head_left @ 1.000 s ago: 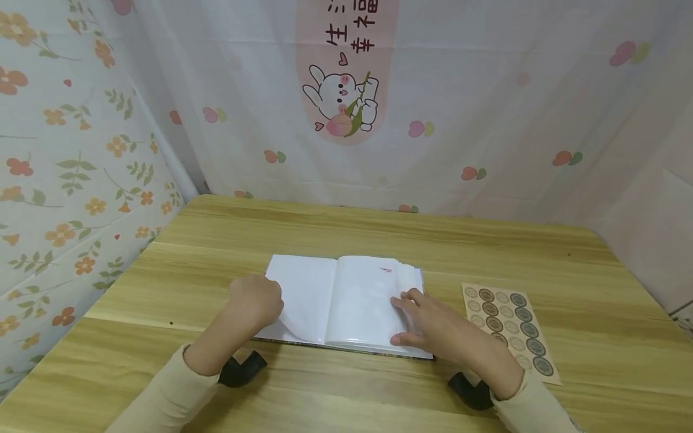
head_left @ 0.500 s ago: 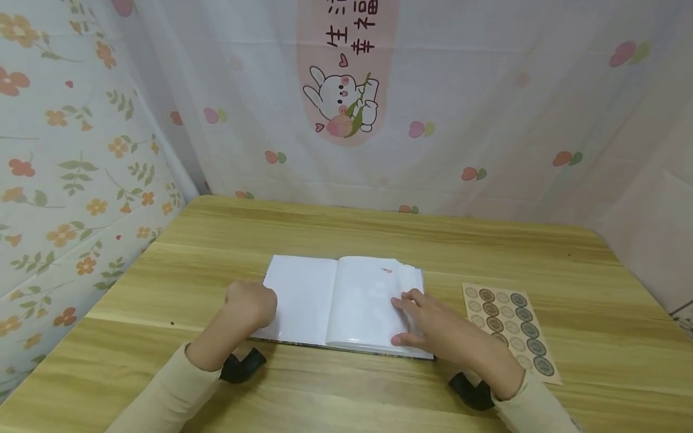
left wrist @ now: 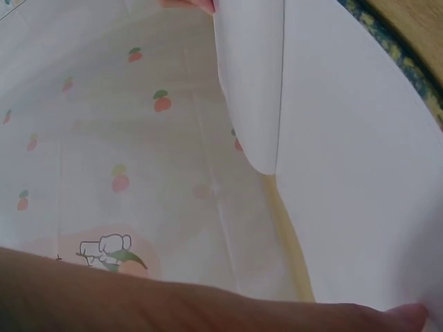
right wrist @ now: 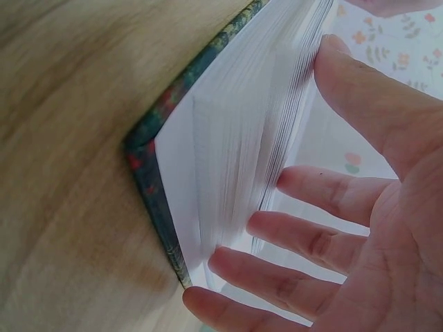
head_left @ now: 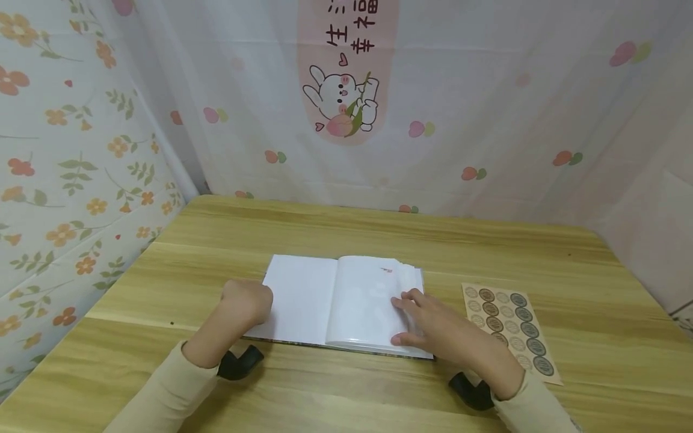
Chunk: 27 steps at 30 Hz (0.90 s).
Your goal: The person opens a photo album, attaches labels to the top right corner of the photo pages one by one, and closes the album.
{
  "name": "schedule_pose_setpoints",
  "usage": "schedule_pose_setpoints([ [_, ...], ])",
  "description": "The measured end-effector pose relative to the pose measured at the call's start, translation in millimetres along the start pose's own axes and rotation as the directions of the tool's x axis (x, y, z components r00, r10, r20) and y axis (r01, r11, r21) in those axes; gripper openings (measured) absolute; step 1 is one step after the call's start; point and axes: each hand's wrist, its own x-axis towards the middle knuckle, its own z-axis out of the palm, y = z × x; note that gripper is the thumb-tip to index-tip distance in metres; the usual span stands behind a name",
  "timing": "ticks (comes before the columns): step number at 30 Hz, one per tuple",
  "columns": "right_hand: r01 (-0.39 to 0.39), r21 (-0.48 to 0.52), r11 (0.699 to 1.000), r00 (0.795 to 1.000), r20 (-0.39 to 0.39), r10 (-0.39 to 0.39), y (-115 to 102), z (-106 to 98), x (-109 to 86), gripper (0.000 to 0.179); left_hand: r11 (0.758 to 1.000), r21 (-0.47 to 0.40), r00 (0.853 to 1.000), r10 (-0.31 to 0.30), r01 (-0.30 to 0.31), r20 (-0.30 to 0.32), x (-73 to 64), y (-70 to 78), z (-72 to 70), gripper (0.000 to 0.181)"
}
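A photo album [head_left: 303, 300] with glossy white pages and a dark patterned hard cover lies spread on the table. Curled over its left edge, my left hand [head_left: 246, 302] holds the left page; most of its fingertips are hidden in the head view. A fingertip [left wrist: 408, 315] lies against white paper in the left wrist view. My right hand [head_left: 433, 322] rests over the right page [head_left: 360, 307], its fingers spread and lightly bent. In the right wrist view, its fingertips [right wrist: 266, 223] reach the edges of the stacked pages [right wrist: 228, 159], beside the green-and-red cover [right wrist: 156, 187].
Right of the album, a brown sheet of round stickers [head_left: 509, 325] lies partly under my right forearm. Black curved pieces [head_left: 240, 362] sit below both wrists. A printed curtain [head_left: 487, 108] hangs behind the wooden table [head_left: 335, 397].
My left hand has moved left and slightly down, and the left page's curled lower corner now lies flatter. My right hand stays where it was.
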Motion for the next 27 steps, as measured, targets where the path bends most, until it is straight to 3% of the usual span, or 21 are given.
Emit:
schedule_pose_setpoints([
  [6,0.002,-0.001,1.000,1.000,-0.001,-0.002,-1,0,0.4,0.069,1.000,-0.019,1.000,0.003,-0.004,-0.012,-0.8,0.2,-1.1,0.018],
  [10,-0.004,-0.004,1.000,1.000,0.000,0.004,-1,1,0.4,0.069,0.999,-0.046,0.998,0.015,-0.018,-0.061,-1.1,2.8,-2.0,0.019],
  [14,0.000,-0.011,1.000,1.000,-0.004,0.000,-1,1,0.2,0.069,0.994,-0.083,0.987,0.054,-0.067,-0.154,-1.3,7.4,-1.6,0.022],
  [21,0.014,-0.012,1.000,1.000,-0.010,-0.014,-1,1,-0.2,0.069,0.957,-0.159,0.922,0.174,-0.241,-0.345,-0.4,23.3,-0.9,0.026],
  [24,0.017,-0.010,1.000,1.000,-0.011,-0.017,-1,0,-0.2,0.069,0.923,-0.213,0.890,0.217,-0.321,-0.401,-1.8,32.4,-0.3,0.023],
  [27,0.014,-0.015,1.000,1.000,-0.014,-0.015,-1,1,-0.1,0.067,0.876,-0.234,0.842,0.281,-0.421,-0.460,-3.8,41.7,1.7,0.025],
])
